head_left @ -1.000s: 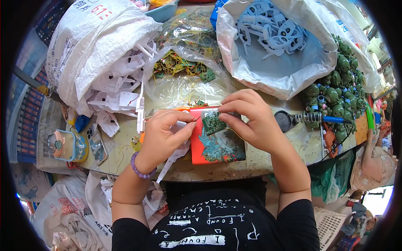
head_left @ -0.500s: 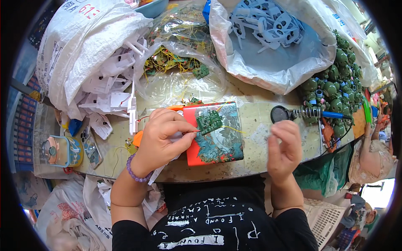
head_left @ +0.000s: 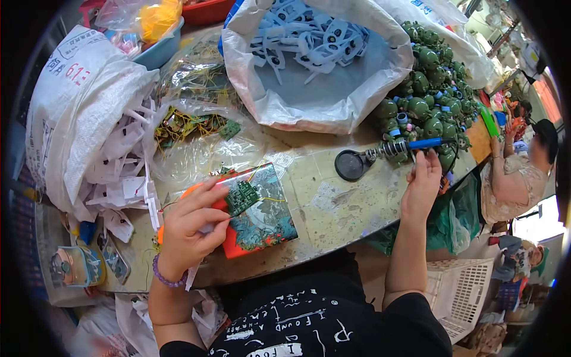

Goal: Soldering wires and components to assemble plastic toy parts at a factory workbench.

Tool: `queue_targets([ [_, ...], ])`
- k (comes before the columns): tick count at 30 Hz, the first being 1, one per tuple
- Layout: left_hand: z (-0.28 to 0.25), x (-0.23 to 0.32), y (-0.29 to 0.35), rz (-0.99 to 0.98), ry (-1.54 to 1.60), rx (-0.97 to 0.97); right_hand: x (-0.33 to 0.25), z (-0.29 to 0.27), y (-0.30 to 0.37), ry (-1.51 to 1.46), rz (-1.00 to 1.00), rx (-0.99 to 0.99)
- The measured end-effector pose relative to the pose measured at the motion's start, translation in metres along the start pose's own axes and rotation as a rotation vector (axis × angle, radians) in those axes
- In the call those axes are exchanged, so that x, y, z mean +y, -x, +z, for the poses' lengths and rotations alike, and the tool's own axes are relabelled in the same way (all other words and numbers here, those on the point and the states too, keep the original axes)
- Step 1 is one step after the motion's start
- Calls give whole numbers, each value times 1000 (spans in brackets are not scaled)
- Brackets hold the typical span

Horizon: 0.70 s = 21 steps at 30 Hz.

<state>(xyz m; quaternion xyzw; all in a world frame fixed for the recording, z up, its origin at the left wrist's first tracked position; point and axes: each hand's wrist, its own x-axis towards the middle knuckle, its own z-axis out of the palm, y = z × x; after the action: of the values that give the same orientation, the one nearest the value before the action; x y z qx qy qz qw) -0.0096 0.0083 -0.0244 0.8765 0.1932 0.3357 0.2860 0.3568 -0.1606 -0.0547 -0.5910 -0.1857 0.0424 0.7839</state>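
Note:
My left hand [head_left: 193, 229] is closed in a pinch on a thin wire [head_left: 232, 219] beside a small green circuit board [head_left: 242, 198]. The board lies on a red box [head_left: 270, 205] with a worn, patterned top, and a yellow wire runs off its side. On the right, my right hand [head_left: 421, 184] is raised, fingers extended, just below the blue handle of a soldering iron [head_left: 425, 143]. The iron rests in a coiled spring stand with a round black base [head_left: 351, 165]. Whether the fingertips touch the handle is hard to tell.
Behind the box, a clear plastic bag [head_left: 202, 140] holds wired circuit boards. An open white sack [head_left: 262, 113] contains pale plastic parts. Green round parts [head_left: 428, 89] are heaped at right. White parts [head_left: 122, 154] spill from a sack at left. A co-worker [head_left: 517, 172] sits far right.
My view has swung right, shifting the bench leftward in the picture. My right hand has moved right and away from me to the soldering iron. My left hand stays pinched by the board.

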Motion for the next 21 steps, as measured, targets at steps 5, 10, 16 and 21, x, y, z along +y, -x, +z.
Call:
queue_targets([
  [5, 2, 3, 2, 28, -37, -46, -6, 5, -44, 186, 220, -179],
  [10, 2, 1, 1, 26, -57, -44, -12, -14, -67, 205, 31, -19],
  [16, 3, 4, -1, 59, -38, -28, -75, -42, -8, 583, -887, 475],
  [21, -2, 9, 4, 59, -132, -18, -57, 1, 85, -239, -965, -331],
])
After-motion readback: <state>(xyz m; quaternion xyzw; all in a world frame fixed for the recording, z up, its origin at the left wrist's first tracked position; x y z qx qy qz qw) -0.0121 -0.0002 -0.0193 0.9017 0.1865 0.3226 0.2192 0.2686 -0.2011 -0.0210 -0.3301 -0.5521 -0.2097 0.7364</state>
